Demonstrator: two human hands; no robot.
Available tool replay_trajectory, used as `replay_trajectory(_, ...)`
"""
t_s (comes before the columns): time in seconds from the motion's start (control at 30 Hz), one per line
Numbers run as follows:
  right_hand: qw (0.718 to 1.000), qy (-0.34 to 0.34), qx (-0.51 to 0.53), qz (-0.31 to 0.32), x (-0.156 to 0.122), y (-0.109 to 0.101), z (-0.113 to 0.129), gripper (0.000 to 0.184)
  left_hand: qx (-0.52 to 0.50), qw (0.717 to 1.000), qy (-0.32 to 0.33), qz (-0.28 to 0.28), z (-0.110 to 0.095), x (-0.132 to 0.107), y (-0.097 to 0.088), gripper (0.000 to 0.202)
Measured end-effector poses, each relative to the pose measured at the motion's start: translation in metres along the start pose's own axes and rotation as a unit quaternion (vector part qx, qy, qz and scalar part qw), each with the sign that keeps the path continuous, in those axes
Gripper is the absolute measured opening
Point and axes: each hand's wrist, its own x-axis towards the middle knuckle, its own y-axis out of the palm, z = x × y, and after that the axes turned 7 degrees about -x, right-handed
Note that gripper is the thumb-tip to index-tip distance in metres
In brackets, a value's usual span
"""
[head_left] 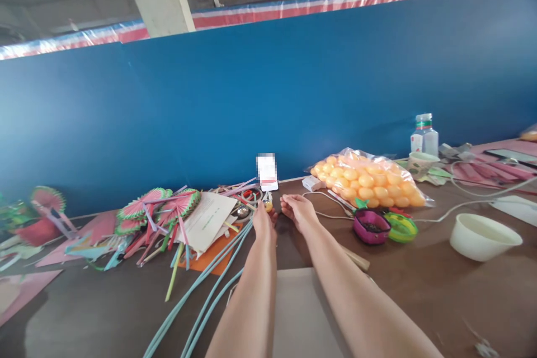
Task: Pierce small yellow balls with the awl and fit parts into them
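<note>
Both my arms reach forward over the brown table [419,291]. My left hand [263,218] is closed around a small yellowish object [267,199] near a pile of sticks; I cannot name it. My right hand [297,207] lies just to the right, fingers stretched out and resting flat on the table, holding nothing. A small white phone-like card [267,172] stands against the blue wall just behind both hands. Long light-blue tubes [210,285] run from my left hand toward the near edge.
Pink and green paper fans [155,207] and papers lie at left. A bag of orange balls [369,180], a purple dish [371,226], a green dish [401,227], a white bowl [482,236], a bottle [424,134] and cables sit at right. A grey board [302,313] lies between my arms.
</note>
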Motion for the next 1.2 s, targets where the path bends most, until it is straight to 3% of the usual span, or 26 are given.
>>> replay_trajectory(0.27,0.997,-0.033,-0.061,0.025,-0.003,0.01,-0.006,0.019,-0.016,1.0,0.002,0.024,-0.001,0.001,-0.001,0.02)
replay_trajectory(0.47,0.998,-0.012,-0.045,0.04,-0.002,0.01,-0.004,0.021,-0.056,0.997,-0.03,0.035,-0.003,-0.003,0.001,0.02)
replay_trajectory(0.7,0.995,0.027,0.026,0.092,-0.002,0.006,-0.001,0.009,-0.118,0.99,-0.04,0.06,-0.009,-0.009,0.004,0.018)
replay_trajectory(1.2,0.986,0.045,0.015,0.16,-0.004,0.004,-0.003,0.014,-0.105,0.987,-0.022,0.117,-0.008,-0.009,0.006,0.021)
